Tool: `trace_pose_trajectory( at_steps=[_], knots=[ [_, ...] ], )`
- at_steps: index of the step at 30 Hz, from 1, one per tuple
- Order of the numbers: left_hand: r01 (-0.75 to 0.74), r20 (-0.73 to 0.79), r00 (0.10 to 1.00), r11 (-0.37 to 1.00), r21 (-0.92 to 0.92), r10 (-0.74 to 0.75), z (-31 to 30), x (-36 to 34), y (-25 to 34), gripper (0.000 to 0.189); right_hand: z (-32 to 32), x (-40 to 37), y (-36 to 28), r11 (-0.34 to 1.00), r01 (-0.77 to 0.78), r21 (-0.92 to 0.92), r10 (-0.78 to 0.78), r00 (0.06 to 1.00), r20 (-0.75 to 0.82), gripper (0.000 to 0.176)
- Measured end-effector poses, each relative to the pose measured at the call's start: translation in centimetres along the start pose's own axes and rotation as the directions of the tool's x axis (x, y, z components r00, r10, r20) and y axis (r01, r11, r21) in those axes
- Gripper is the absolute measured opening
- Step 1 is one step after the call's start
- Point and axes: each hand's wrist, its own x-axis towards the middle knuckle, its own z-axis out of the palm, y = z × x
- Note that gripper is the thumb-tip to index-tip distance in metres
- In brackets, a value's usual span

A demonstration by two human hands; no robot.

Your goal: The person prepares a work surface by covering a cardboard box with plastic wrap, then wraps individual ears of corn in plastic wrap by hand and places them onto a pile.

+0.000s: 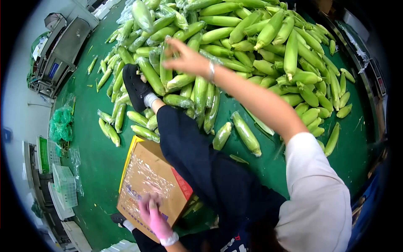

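Observation:
My right hand [184, 59], bare with a band at the wrist, reaches over plastic-wrapped corn ears [150, 75] at the pile's near left part. Its fingers are apart and slightly blurred, with nothing seen in them. My left hand [154, 216], in a pink glove, is over a cardboard box [145, 176] with clear plastic film [147, 170] on its top. Its fingers are loosely bent and blurred, and no object shows in them. A large wrapped ear [142, 16] at the top looks slightly smeared. Unwrapped green corn ears [268, 31] are heaped to the right.
My black shoe [136, 88] rests among the wrapped ears. Two ears [245, 133] lie near my leg on the green floor [98, 168]. White crates [64, 185], a green net bag [61, 124] and a metal machine [63, 54] stand at left.

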Motion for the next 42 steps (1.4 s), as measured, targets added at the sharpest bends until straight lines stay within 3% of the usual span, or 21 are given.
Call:
trace_pose_trajectory(
  at_steps=[1, 2, 3, 4, 8, 12, 14, 17, 18, 20, 22, 24, 26, 29, 31, 32, 33, 36, 38, 40, 42],
  knots=[
    [0.059, -0.021, 0.998, 0.998, 0.013, -0.059, -2.8, -1.0, -1.7, 0.029, 0.5, -3.6, 3.7, 0.970, 0.088, -0.228, -0.115, 0.988, -0.106, 0.075],
    [0.124, -0.044, 0.992, 0.992, 0.030, -0.122, -4.7, -1.5, -2.9, 0.028, 0.4, -8.7, 5.0, 0.923, -0.220, -0.316, 0.203, 0.975, -0.088, 0.055],
    [0.183, -0.156, 0.972, 0.983, 0.032, -0.176, -4.3, -2.6, -2.3, 0.024, 0.7, -14.3, 7.6, 0.860, -0.353, -0.368, 0.333, 0.935, -0.119, 0.039],
    [0.243, -0.267, 0.936, 0.970, 0.023, -0.228, -3.7, -3.7, -2.0, 0.023, 1.1, -20.0, 8.7, 0.805, -0.491, -0.333, 0.485, 0.868, -0.108, 0.046],
    [0.377, -0.231, 0.907, 0.923, 0.069, -0.353, -7.1, -6.2, -5.4, 0.024, 4.5, -36.1, 12.3, 0.490, -0.811, -0.319, 0.788, 0.568, -0.236, 0.059],
    [0.397, -0.193, 0.905, 0.915, 0.072, -0.378, -5.2, -5.5, -5.2, 0.023, 9.1, -31.4, 13.6, 0.511, -0.831, -0.220, 0.763, 0.556, -0.331, 0.080],
    [0.383, -0.136, 0.915, 0.924, -0.006, -0.381, -4.1, -4.7, -4.4, 0.023, 10.9, -27.9, 16.0, 0.399, -0.834, -0.382, 0.596, 0.552, -0.583, 0.090],
    [0.339, -0.087, 0.937, 0.941, -0.011, -0.338, -4.3, -4.9, -4.3, 0.023, 11.1, -25.8, 15.6, 0.389, -0.859, -0.331, 0.644, 0.511, -0.570, 0.086],
    [0.307, -0.044, 0.951, 0.952, 0.015, -0.306, -4.4, -5.1, -4.3, 0.023, 10.7, -26.3, 16.3, 0.396, -0.852, -0.343, 0.634, 0.524, -0.569, 0.086],
    [0.295, -0.080, 0.953, 0.955, 0.023, -0.292, -4.7, -5.7, -4.0, 0.023, 8.8, -28.2, 17.4, 0.663, -0.724, -0.192, 0.542, 0.640, -0.545, 0.073],
    [0.299, -0.118, 0.949, 0.953, 0.034, -0.294, -4.8, -6.0, -3.7, 0.023, 6.2, -29.7, 16.1, 0.826, -0.516, 0.228, 0.559, 0.692, -0.457, 0.061],
    [0.312, -0.150, 0.939, 0.950, -0.014, -0.311, -4.8, -6.2, -2.8, 0.024, 3.3, -30.2, 13.2, 0.677, -0.317, 0.665, 0.644, 0.693, -0.325, 0.052],
    [0.322, -0.132, 0.939, 0.947, -0.002, -0.319, -4.3, -5.4, -2.1, 0.024, 1.6, -27.7, 7.3, 0.437, -0.192, 0.879, 0.637, 0.756, -0.152, 0.046],
    [0.230, -0.119, 0.965, 0.972, -0.040, -0.233, -1.7, -4.2, -0.7, 0.026, 1.2, -25.5, 3.9, 0.459, -0.281, 0.843, 0.647, 0.756, -0.100, 0.043],
    [0.113, 0.038, 0.993, 0.994, 0.009, -0.114, 1.1, -4.1, 1.1, 0.027, 2.0, -24.9, 1.3, 0.470, -0.307, 0.828, 0.634, 0.769, -0.075, 0.045],
    [0.177, 0.165, 0.974, 0.977, -0.115, -0.157, 3.0, -4.2, 1.8, 0.026, 2.6, -24.4, -0.2, 0.475, -0.335, 0.814, 0.626, 0.778, -0.046, 0.047],
    [0.154, 0.270, 0.954, 0.986, -0.058, -0.133, 5.1, -4.2, 3.1, 0.028, 3.5, -24.0, -2.0, 0.378, -0.283, 0.882, 0.598, 0.801, 0.000, 0.047],
    [0.153, 0.486, 0.874, 0.963, -0.222, -0.027, 9.6, -4.8, 3.9, 0.054, 5.8, -24.2, -5.9, 0.348, -0.263, 0.900, 0.496, 0.866, 0.061, 0.050],
    [0.323, 0.634, 0.772, 0.886, -0.332, -0.044, 11.5, -5.7, 3.8, 0.058, 7.3, -25.4, -7.5, 0.524, -0.310, 0.793, 0.444, 0.894, 0.056, 0.054],
    [0.566, 0.758, 0.592, 0.811, -0.149, -0.274, 11.8, -6.8, 3.4, 0.058, 8.0, -26.2, -8.3, 0.741, -0.415, 0.528, 0.358, 0.909, 0.213, 0.067],
    [0.602, 0.740, 0.625, 0.758, -0.253, -0.249, 11.3, -7.7, 2.4, 0.049, 7.8, -26.6, -9.2, 0.875, -0.359, 0.325, 0.288, 0.926, 0.245, 0.070]
  ],
)
